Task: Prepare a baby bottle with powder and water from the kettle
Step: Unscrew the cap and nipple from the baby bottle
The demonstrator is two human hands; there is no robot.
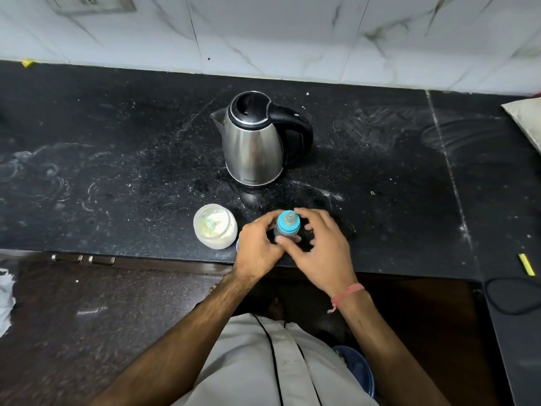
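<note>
A small baby bottle with a blue collar and clear teat stands upright near the counter's front edge. My left hand grips its body from the left. My right hand curls around it from the right, fingertips at the blue collar. To the left stands an open clear jar of pale powder with a small blue scoop inside. Behind the bottle sits a steel kettle with a black lid and handle, spout pointing left, lid down.
The black stone counter is dusted with white powder. A small blue-rimmed lid peeks out beside my left hand. A tiled wall runs along the back. A cloth lies at the right edge, a black cable and yellow strip lower right.
</note>
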